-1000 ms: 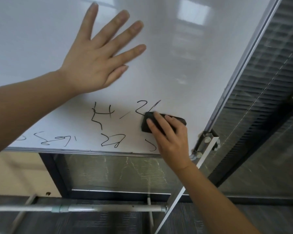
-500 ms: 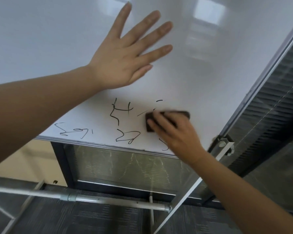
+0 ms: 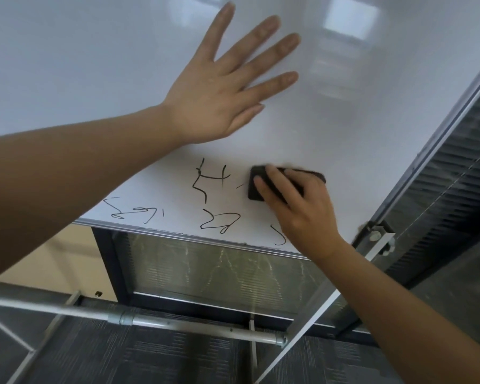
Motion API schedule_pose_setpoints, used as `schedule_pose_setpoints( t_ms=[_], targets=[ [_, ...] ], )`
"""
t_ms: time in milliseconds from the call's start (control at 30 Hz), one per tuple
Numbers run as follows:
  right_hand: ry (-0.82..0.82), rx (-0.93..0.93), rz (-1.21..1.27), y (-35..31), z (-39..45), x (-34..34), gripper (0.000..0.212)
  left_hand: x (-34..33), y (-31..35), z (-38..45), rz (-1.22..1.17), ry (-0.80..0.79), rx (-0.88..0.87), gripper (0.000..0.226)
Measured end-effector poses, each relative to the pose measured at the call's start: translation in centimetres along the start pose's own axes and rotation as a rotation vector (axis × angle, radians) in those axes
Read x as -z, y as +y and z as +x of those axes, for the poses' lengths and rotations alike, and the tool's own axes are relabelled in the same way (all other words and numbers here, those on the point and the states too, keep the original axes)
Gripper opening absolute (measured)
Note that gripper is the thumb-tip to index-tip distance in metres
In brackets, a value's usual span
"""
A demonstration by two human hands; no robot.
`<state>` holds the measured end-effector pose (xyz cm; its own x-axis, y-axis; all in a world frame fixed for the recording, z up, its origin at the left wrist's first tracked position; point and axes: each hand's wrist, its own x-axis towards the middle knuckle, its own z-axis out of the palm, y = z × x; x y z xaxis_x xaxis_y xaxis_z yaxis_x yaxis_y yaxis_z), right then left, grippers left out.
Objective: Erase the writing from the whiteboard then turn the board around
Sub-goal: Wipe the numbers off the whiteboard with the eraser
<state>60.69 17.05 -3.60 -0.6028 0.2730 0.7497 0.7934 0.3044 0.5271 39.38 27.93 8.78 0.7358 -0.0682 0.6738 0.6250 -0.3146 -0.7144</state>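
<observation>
Whiteboard (image 3: 358, 112) fills the upper frame, tilted, its bottom edge running toward 4 o'clock. Left hand (image 3: 219, 90) lies flat on the board at 12 o'clock, fingers straight and spread, bracing, grasping nothing. Right hand (image 3: 297, 206) sits at 3 o'clock of centre, fingers curled over the black eraser (image 3: 257, 184) and pressing it to the board.

Writing is left near the bottom edge: a tall scrawl (image 3: 208, 180) just at 9 o'clock of the eraser, a loop (image 3: 219, 220) at 7 o'clock of it, a longer scribble (image 3: 133, 210) farther toward 9, and a hook stroke (image 3: 280, 236) beside the right wrist. Erasing looks partly done; the turn has not begun.

Risks:
- The board seems to pivot on the bracket (image 3: 377, 236) at 4 o'clock, so hard wiping could swing it if the brace slips.
- The hook stroke is half hidden by the wrist and easy to miss.
- Marks hug the frame edge, so the eraser may ride off it.
- Fast strokes could smear instead of clearing.
</observation>
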Motion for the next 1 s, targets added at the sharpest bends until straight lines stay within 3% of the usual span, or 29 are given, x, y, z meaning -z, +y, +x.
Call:
schedule_pose_setpoints(
  t_ms=[100, 300, 500, 767, 900, 1000],
  targets=[
    [0.077, -0.09, 0.016, -0.8, 1.3, -0.7, 0.036, 0.1, 0.1, 0.0, -0.014, 0.013, -0.002, 0.051],
    [-0.059, 0.101, -0.006, -3.0, 0.1, -1.3, 0.031, -0.1, 0.0, 0.0, 0.001, 0.01, 0.023, 0.05],
    [0.104, -0.021, -0.036, -3.3, 4.4, -1.8, 0.03, 0.3, 0.3, 0.3, -0.008, -0.015, 0.017, 0.049],
    [-0.054, 0.184, -0.04, -4.8, 2.4, -2.5, 0.032, 0.3, 0.1, 0.2, -0.021, 0.001, 0.036, 0.049],
    [0.073, 0.049, -0.05, -4.5, 5.7, -2.5, 0.029, 0.3, 0.1, 0.2, -0.044, -0.001, 0.032, 0.049],
    [0.046, 0.034, -0.046, -6.2, 4.9, -3.1, 0.031, 0.2, 0.1, 0.2, -0.035, -0.001, 0.032, 0.051]
  ],
)
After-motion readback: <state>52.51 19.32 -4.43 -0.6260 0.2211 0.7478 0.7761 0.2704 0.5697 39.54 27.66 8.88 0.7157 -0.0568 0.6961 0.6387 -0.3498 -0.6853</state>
